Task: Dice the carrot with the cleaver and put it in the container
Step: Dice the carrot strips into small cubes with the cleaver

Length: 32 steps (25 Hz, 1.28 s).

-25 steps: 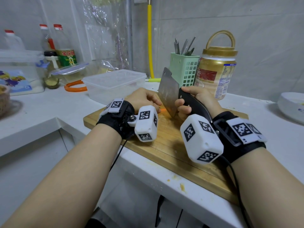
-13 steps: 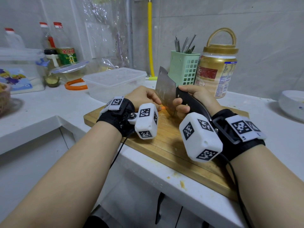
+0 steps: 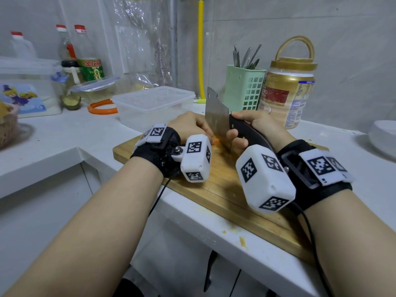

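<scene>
My right hand (image 3: 255, 129) grips the black handle of the cleaver (image 3: 216, 115). Its steel blade stands edge-down over the wooden cutting board (image 3: 222, 189). My left hand (image 3: 188, 127) rests curled on the board just left of the blade, over the carrot (image 3: 216, 139). Only a small orange sliver of the carrot shows between my fingers and the blade. A clear plastic container (image 3: 153, 106) stands behind the board to the left, its inside hard to make out.
A green utensil holder (image 3: 244, 88) and a gold-lidded jar (image 3: 287, 93) stand behind the board. A white bowl (image 3: 383, 136) sits far right. Bottles (image 3: 90, 58), an orange ring (image 3: 101, 107) and a lidded box (image 3: 25, 86) are at the left. The counter edge runs under my forearms.
The cleaver blade has dropped slightly toward the board beside my left fingers. Both hands stay in nearly the same place.
</scene>
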Motion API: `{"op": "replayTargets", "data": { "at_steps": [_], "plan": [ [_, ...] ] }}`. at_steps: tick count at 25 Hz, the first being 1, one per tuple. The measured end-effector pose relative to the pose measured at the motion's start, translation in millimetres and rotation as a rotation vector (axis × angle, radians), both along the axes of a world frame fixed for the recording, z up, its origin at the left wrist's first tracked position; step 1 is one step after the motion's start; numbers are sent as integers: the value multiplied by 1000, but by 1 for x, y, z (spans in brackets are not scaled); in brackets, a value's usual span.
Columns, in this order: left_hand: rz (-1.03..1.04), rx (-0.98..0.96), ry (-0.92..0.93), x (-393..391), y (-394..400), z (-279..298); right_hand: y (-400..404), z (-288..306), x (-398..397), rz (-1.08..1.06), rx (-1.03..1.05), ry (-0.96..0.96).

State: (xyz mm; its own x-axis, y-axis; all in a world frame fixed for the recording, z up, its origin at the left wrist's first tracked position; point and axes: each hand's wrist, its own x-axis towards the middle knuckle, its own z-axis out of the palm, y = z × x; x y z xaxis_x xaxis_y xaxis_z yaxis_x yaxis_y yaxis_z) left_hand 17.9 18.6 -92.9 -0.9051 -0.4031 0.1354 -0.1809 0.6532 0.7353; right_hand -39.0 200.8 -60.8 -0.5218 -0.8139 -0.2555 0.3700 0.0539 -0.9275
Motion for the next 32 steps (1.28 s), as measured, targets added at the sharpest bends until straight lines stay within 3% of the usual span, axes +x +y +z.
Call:
{"op": "replayTargets", "data": {
  "at_steps": [14,32],
  "plan": [
    [-38,-20,-37,-1,2,4,8,-1,-3,-14,-106,-106],
    [-79,-20,-5,-3,-4,-2,3,-2,2,5,-85,-45]
  ]
}}
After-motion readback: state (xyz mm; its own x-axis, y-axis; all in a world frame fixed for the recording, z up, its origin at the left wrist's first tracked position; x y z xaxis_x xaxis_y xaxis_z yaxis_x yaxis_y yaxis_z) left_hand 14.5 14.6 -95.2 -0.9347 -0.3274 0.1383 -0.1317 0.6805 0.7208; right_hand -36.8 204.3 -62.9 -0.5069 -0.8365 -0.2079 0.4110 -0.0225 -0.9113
